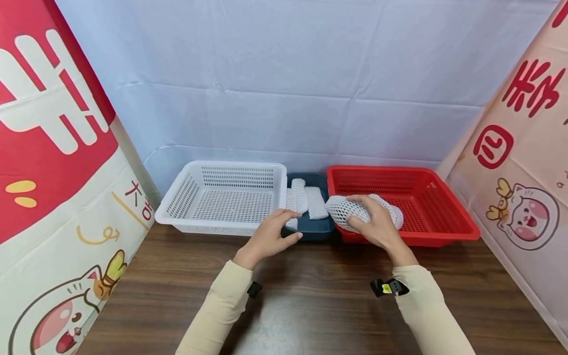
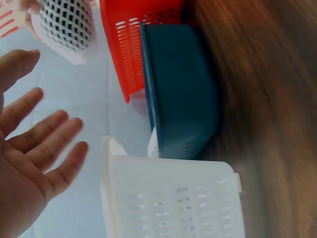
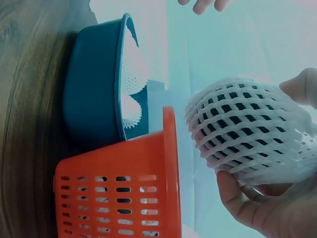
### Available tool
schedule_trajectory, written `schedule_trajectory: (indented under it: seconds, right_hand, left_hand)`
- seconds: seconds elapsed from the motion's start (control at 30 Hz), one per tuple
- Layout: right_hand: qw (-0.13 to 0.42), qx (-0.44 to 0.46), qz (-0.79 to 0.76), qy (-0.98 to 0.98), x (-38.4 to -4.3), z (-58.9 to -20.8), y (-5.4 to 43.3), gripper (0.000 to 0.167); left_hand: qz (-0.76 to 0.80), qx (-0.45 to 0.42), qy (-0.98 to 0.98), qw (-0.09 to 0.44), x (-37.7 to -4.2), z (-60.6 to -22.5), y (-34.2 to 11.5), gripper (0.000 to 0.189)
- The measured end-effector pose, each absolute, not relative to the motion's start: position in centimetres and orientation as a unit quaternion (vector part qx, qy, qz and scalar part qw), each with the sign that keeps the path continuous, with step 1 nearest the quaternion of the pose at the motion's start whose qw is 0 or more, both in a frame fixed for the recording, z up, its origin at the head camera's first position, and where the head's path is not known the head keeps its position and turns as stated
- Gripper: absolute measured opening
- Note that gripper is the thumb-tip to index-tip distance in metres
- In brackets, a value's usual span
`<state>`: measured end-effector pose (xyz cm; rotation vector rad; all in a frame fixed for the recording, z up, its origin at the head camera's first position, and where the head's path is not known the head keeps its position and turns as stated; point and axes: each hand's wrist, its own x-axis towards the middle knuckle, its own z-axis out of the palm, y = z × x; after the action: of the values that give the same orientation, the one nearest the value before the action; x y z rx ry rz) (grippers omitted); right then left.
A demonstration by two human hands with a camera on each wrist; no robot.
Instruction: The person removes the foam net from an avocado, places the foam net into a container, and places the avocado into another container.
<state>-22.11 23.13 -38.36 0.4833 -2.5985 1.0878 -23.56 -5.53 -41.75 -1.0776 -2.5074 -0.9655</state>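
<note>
My right hand (image 1: 376, 224) grips a dark object in a white foam net sleeve (image 1: 348, 211) above the left front rim of the red basket (image 1: 454, 212). The net is stretched, and dark patches show through its holes in the right wrist view; what it covers is hidden. Behind that hand, another white netted bundle (image 1: 394, 212) shows over the red basket. My left hand (image 1: 269, 237) holds nothing, its fingers spread near the front of the dark blue basin (image 1: 317, 231). Several flat foam net sleeves (image 1: 316, 203) lie in the basin.
A white slotted basket (image 1: 235, 224) stands left of the basin, with the red basket to its right. All three sit on a brown wooden table (image 1: 310, 305). Pale cloth (image 1: 284, 98) hangs behind, and printed cloths (image 1: 528, 197) flank both sides.
</note>
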Motion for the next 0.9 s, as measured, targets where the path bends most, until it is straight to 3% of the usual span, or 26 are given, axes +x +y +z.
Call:
schedule_trajectory:
  seconds: [0.27, 0.57, 0.77, 0.9]
  right_hand:
    - [0.13, 0.169, 0.402, -0.89, -21.2, -38.5, 22.7, 0.045]
    - [0.113, 0.17, 0.429, -0.88, -20.3, -38.9, 21.8, 0.047]
    - [0.087, 0.168, 0.464, -0.865, -19.3, -38.2, 20.9, 0.046]
    - [0.075, 0.169, 0.479, -0.858, -19.3, -38.5, 20.8, 0.042]
  left_hand:
    - [-0.361, -0.378, -0.843, 0.127, -22.9, -42.8, -6.2, 0.043]
    - [-0.458, -0.339, -0.818, 0.076, -22.3, -44.1, -6.5, 0.047]
    - [-0.551, -0.301, -0.779, 0.0, -21.6, -44.2, -6.8, 0.048]
    - [-0.574, -0.287, -0.766, -0.02, -20.9, -43.3, -6.9, 0.046]
